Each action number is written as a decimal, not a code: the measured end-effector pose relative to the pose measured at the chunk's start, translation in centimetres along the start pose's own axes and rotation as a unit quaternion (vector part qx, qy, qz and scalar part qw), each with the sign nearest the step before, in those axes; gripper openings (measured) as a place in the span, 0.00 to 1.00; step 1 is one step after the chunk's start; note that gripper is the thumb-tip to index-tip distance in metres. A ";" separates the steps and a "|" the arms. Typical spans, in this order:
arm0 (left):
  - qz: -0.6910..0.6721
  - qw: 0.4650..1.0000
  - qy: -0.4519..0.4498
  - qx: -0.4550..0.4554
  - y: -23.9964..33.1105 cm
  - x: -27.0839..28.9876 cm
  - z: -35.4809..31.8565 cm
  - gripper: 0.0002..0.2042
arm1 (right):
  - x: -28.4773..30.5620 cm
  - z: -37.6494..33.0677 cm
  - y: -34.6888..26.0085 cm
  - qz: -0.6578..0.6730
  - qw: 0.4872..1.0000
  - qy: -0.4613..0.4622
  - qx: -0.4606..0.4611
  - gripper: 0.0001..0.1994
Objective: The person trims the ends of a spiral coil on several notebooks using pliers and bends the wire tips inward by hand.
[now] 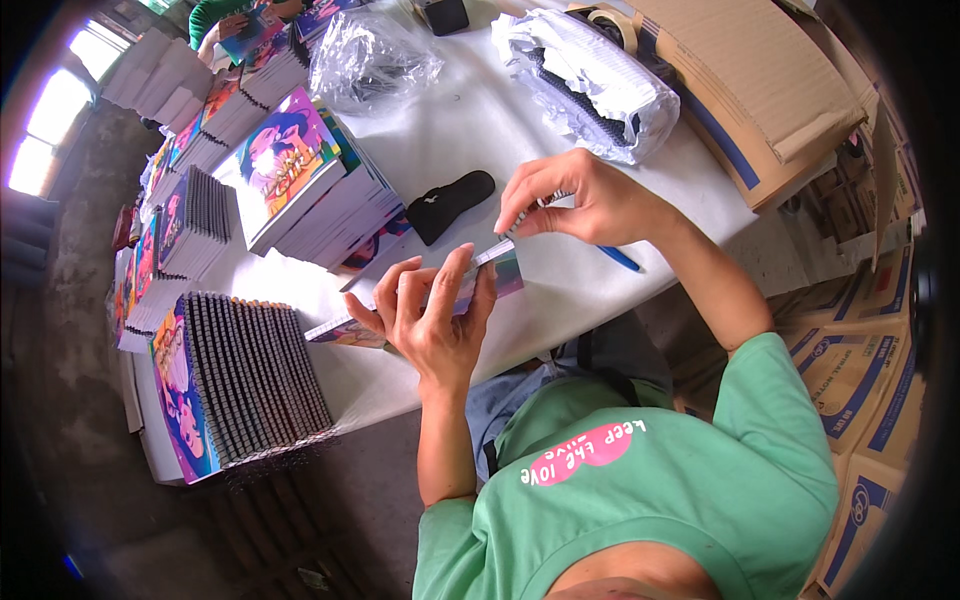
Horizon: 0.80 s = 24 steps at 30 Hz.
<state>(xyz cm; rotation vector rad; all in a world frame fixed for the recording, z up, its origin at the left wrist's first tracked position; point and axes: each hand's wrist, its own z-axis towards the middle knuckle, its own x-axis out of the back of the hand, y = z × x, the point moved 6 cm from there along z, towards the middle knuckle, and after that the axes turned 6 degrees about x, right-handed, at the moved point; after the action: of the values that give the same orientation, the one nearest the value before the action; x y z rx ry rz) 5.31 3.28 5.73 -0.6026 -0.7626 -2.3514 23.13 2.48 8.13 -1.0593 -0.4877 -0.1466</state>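
Above the white table (pixel 372 385), just inside its near edge, a notebook (pixel 511 274) is held tilted, its long axis running roughly along that edge, its page-edge strip turned up and one end pointed at the table's right side. It is gripped by the left hand (pixel 430 325), fingers partly spread; in the right hand (pixel 590 200), thumb and fingertips are closed on a dark coil (pixel 553 198). Coil fitting seems in hand; steady alignment with the strip is called for.

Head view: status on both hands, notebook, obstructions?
Left hand gripping notebook. Right hand pinching dark binding coil by its edge. Black pouch, blue pen nearby; neither looks in the way.
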 end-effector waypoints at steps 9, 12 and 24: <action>-0.013 1.000 0.015 0.007 0.2 0.0 -0.1 0.11 | -0.6 -0.8 1.1 0.083 0.994 -0.010 -0.073 0.07; 0.004 1.000 0.014 0.011 0.2 0.0 -0.1 0.12 | -0.6 -0.7 -0.2 0.008 0.997 -0.049 -0.067 0.10; 0.079 0.996 0.047 0.012 -0.3 0.4 -1.0 0.26 | -1.1 -1.5 -2.8 -0.217 0.972 0.021 0.088 0.07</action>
<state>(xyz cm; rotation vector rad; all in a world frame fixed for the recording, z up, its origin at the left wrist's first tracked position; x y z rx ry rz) 4.59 2.69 5.15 -0.5183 -0.6751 -2.2069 21.65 -0.31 9.26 -0.7638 -0.6776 -0.5019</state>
